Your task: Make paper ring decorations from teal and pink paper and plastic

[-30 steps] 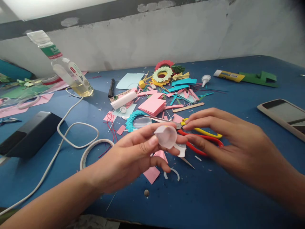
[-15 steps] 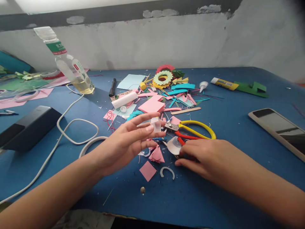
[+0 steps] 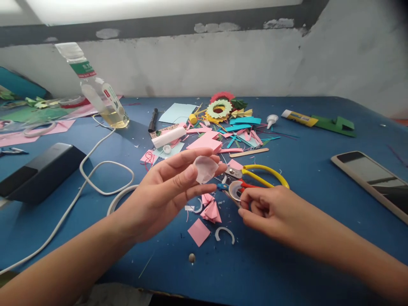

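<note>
Between the thumb and fingers of my left hand is a small translucent white piece, its round face turned toward me. My right hand pinches a white curved, ring-like piece at its right edge. Behind and beside my right hand lie scissors with yellow and red handles, their blades pointing left toward my left fingertips. Below my hands are folded pink paper, a pink square, a white curved strip and a small round bead.
A tilted bottle, white cable and dark box are at left. Colored paper scraps and a wooden stick lie beyond my hands. A glue tube and phone are at right.
The piece in my left hand has turned to show its round face. The white piece in my right hand has also turned, showing a ring-like opening. The camera view has tilted slightly upward.
</note>
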The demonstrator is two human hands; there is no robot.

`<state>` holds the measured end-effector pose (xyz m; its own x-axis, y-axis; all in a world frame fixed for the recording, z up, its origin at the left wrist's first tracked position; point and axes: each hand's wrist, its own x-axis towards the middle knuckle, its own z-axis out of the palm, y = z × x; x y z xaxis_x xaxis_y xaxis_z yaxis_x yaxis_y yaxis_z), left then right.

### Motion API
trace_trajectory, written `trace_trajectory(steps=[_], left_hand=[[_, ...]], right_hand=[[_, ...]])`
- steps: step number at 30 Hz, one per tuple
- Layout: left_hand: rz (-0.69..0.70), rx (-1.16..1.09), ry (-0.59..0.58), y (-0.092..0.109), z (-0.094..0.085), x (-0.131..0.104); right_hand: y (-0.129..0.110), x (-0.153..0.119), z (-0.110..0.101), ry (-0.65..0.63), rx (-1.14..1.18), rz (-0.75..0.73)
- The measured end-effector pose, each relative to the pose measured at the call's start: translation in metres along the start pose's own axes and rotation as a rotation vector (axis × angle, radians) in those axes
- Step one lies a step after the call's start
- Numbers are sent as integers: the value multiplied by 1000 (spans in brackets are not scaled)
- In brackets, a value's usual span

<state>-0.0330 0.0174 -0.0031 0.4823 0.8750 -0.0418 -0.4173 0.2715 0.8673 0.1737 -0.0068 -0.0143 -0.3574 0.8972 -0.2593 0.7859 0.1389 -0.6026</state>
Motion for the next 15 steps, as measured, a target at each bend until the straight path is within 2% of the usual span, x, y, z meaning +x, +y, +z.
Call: trace_trajectory(steps=[4, 6, 11, 15], left_hand=[[144, 41, 33, -1, -1, -2], [179, 39, 43, -1, 0, -2], [217, 113, 38, -2, 1, -4], [263, 285, 34, -6, 4, -7]], right_hand=[[2, -6, -5, -93, 286, 52], [3, -8, -8, -76, 458, 64], [-1, -11, -14, 105, 850, -121], [-5, -15, -11, 393, 891, -226]])
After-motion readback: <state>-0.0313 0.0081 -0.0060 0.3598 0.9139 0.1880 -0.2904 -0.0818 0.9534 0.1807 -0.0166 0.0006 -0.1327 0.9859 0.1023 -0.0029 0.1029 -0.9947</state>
